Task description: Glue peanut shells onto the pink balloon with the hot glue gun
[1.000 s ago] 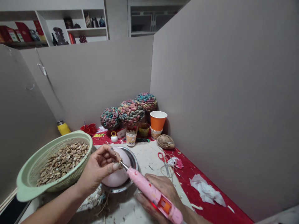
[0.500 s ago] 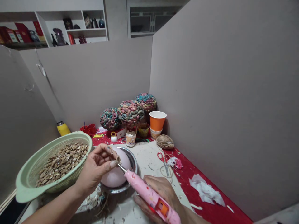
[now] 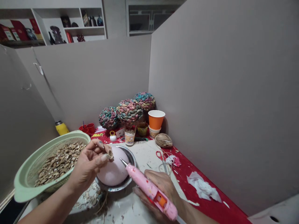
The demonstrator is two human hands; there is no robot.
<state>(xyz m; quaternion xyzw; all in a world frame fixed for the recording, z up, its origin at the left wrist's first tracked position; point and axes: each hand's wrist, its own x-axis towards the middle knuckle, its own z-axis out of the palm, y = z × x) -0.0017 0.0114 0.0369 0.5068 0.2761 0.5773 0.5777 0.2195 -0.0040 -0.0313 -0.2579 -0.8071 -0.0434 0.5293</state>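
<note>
Between thumb and fingers, my left hand (image 3: 92, 160) pinches a small brown nutshell piece (image 3: 110, 154), its hollow side showing. My right hand (image 3: 161, 189) is wrapped round a pink glue gun (image 3: 147, 186), whose metal nozzle points up and left, a short gap away from the shell. Beneath both hands a pale pink balloon (image 3: 113, 172) rests in a round metal bowl (image 3: 133, 158); its surface looks bare where it shows. To the left, a green plastic colander (image 3: 21, 186) holds a heap of similar shells (image 3: 60, 160).
Several multicoloured shell-covered balls (image 3: 130, 112) stand at the back beside an orange paper cup (image 3: 156, 119). A coil of twine (image 3: 163, 140), red-handled scissors (image 3: 159, 154) and crumpled tissue (image 3: 203, 186) lie to the right. Grey partitions (image 3: 210, 93) enclose the table.
The glue gun's nozzle, which was at the shell, is now apart from it. My left hand has moved slightly left with the shell, turning its hollow side into view.
</note>
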